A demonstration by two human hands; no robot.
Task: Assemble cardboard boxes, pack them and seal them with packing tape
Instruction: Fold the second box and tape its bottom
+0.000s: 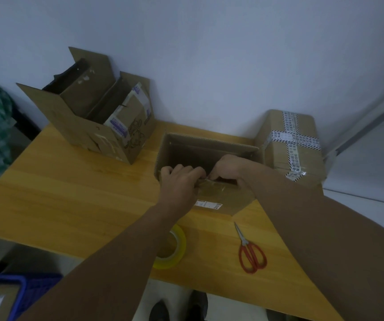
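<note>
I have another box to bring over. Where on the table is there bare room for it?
The left of the table, between the open box and the tape roll, is bare. The right is crowded by scissors, the sealed box and both hands.

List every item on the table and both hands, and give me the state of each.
Middle box: open on top, both hands at its near edge.
Left box: open, flaps up, smaller boxes inside.
Right box: closed, sealed with printed tape.
Tape roll: lying flat, untouched.
Scissors: closed, lying flat, untouched.
Left hand: pinching the near flap.
Right hand: pinching the same flap.
</note>
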